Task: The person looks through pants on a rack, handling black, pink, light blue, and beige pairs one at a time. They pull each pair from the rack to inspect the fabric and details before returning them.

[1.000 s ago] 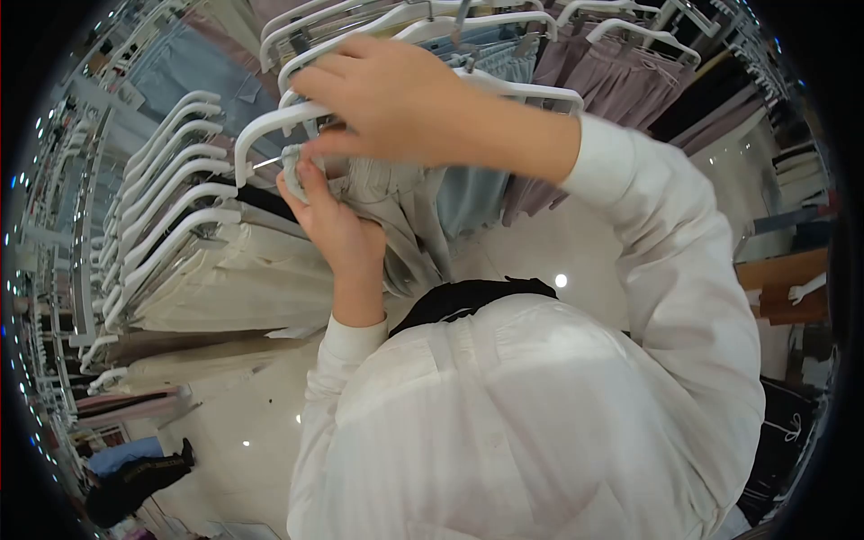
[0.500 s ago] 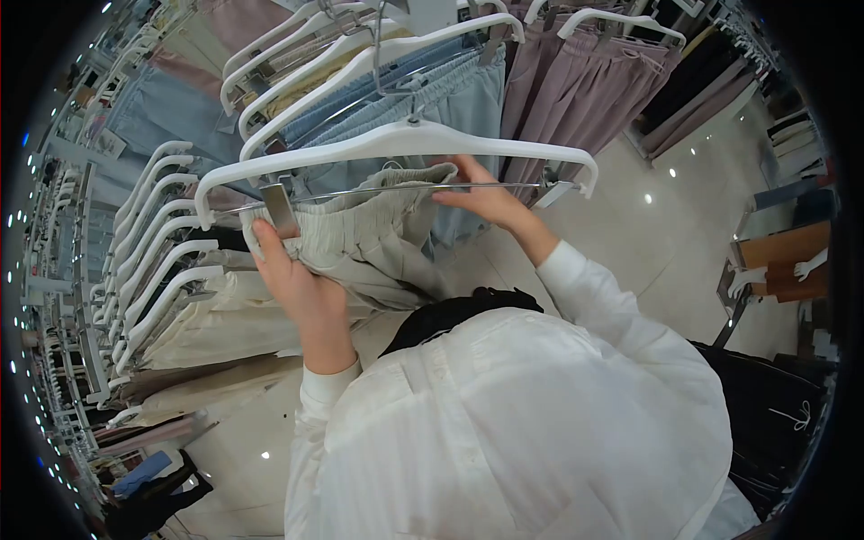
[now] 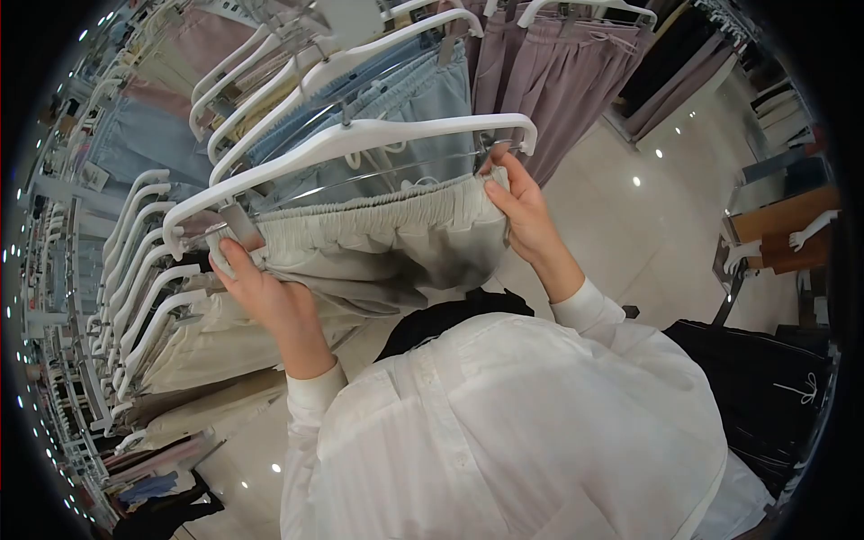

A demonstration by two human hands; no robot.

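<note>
Pale grey-green pants (image 3: pixel 387 225) with a gathered elastic waistband are stretched between my two hands, below a white clip hanger (image 3: pixel 360 137). My left hand (image 3: pixel 261 292) is closed on the left end of the waistband, thumb on top, right beside the hanger's left metal clip (image 3: pixel 239 223). At the other end my right hand (image 3: pixel 531 220) pinches the waistband's right corner, with its fingertips close to the hanger's right clip. A thin metal bar crosses behind the waistband. The lower part of the pants hangs in shadow in front of my body.
Light blue pants (image 3: pixel 432 99) and mauve pants (image 3: pixel 562 85) hang on the rack just beyond. To the left, several white hangers carry cream pants (image 3: pixel 207 342). Tiled floor (image 3: pixel 621 243) shows on the right, with mannequin hands (image 3: pixel 801 238) farther off. Black pants (image 3: pixel 747 387) hang at the lower right.
My right hand has moved right with the waistband's free end, bringing it to the right clip. The waistband is now spread wide, and the hanger has shifted left and tilted.
</note>
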